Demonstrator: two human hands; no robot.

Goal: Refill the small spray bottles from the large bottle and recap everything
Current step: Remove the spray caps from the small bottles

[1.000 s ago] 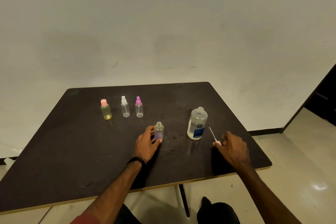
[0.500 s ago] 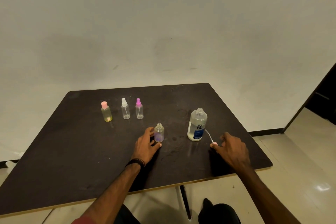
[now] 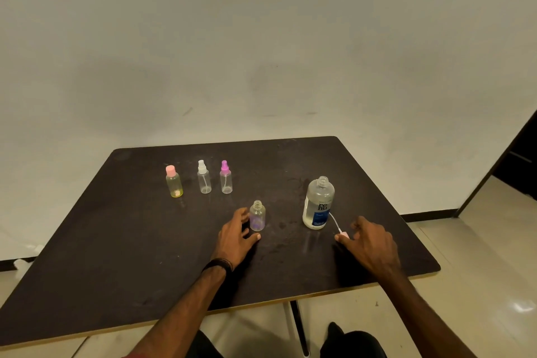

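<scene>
Spray cap (image 3: 343, 233) – half hidden under right hand (image 3: 370, 244).

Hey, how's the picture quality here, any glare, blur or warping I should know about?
Head view: dim, warm light; the table edges bow from wide-angle distortion; a bright glare patch on the floor at lower right; hands cast soft shadows; the clear small bottle is sharp enough to show its threads.

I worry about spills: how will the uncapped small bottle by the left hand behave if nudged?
The uncapped small bottle looks like thin clear plastic and nearly empty, so probably very light. Being narrow and upright, it may tip or skid easily. With its neck open, whatever is inside could leak.
</scene>
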